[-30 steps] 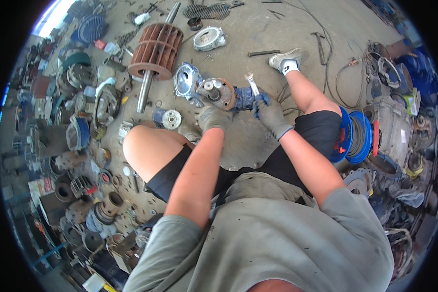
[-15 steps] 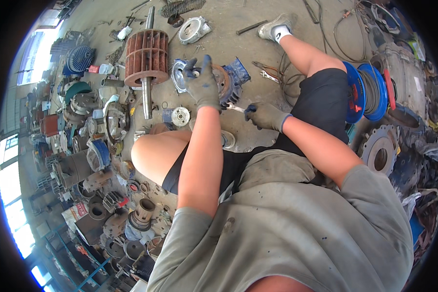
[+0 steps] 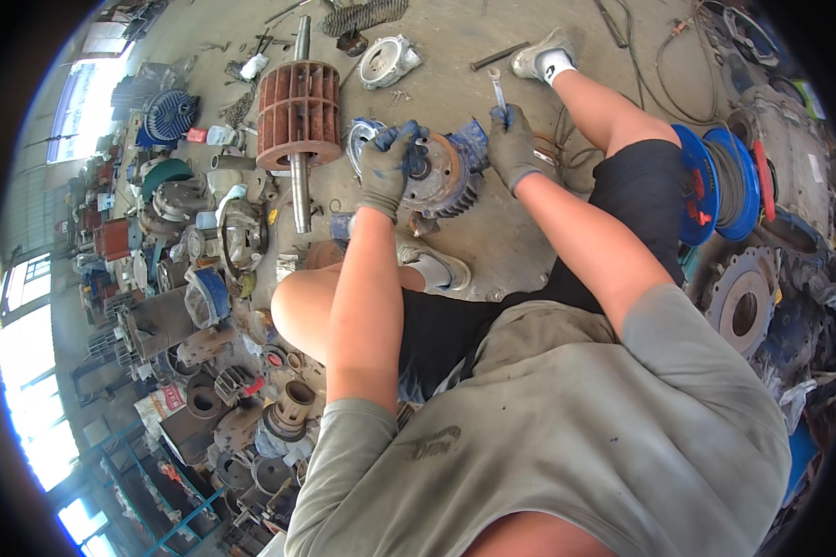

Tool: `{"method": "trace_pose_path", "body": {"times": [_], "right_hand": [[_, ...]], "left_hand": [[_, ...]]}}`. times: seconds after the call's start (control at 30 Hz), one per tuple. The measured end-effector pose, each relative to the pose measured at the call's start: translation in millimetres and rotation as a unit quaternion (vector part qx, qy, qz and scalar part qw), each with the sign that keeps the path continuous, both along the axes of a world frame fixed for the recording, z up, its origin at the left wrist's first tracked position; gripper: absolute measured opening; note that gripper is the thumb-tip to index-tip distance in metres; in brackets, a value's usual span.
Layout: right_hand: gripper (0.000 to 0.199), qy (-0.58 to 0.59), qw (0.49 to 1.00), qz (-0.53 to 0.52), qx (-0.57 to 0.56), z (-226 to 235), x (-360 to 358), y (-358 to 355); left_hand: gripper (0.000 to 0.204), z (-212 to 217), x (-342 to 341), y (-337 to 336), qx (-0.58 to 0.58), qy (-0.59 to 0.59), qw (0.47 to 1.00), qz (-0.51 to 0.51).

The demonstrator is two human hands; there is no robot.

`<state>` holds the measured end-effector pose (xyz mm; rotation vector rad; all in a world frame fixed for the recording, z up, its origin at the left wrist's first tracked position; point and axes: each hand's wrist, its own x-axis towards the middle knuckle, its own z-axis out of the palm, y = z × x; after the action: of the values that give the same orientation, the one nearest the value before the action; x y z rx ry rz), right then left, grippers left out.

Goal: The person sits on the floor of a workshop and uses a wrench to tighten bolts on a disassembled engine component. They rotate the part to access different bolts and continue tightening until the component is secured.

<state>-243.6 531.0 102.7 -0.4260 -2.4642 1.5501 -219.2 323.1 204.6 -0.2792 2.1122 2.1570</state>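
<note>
My gloved left hand (image 3: 385, 170) is over the left side of a blue finned motor housing (image 3: 463, 200) with a rusty round face. Its fingers are curled together; whatever they may hold is hidden. To the right of the housing, my gloved right hand (image 3: 514, 148) grips a wrench (image 3: 499, 88), whose jaw end points away from me. Partly behind my left hand lies a pale metal ring-shaped cover (image 3: 357, 147). The housing rests on the floor between my legs.
A rusty ribbed rotor (image 3: 297, 111) on a steel shaft lies to the left. Beyond the housing sit a pale metal cover (image 3: 386, 61) and a dark bar (image 3: 499, 56). A blue cable reel (image 3: 701, 186) stands at right. Many machine parts crowd the left side.
My right hand has moved away from the housing's near edge with the wrench, which now points away from me. My left fingers have gone from stretched to curled. The view has shifted slightly.
</note>
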Motion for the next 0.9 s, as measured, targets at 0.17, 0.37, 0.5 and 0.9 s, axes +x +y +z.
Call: {"method": "trace_pose_path", "body": {"times": [0.17, 0.37, 0.5, 0.9], "right_hand": [[0.031, -0.040, 0.996, -0.032, 0.067, -34, -32, -32], [0.033, -0.030, 0.978, 0.200, 0.059, -30, -91, -30], [0.030, -0.023, 0.980, 0.194, 0.040, -18, -93, -23], [0.022, -0.212, 0.922, 0.305, -0.113, 80, 95, 146]], "left_hand": [[0.028, -3, 6, 9, 0.012, 0.012, 0.998, 0.064], [0.024, -13, 3, 17, -0.007, 0.009, 0.994, 0.107], [0.026, -9, 3, 9, -0.005, 0.006, 0.996, 0.087], [0.030, 172, 78, -24, -0.626, 0.151, 0.733, -0.220]]}}
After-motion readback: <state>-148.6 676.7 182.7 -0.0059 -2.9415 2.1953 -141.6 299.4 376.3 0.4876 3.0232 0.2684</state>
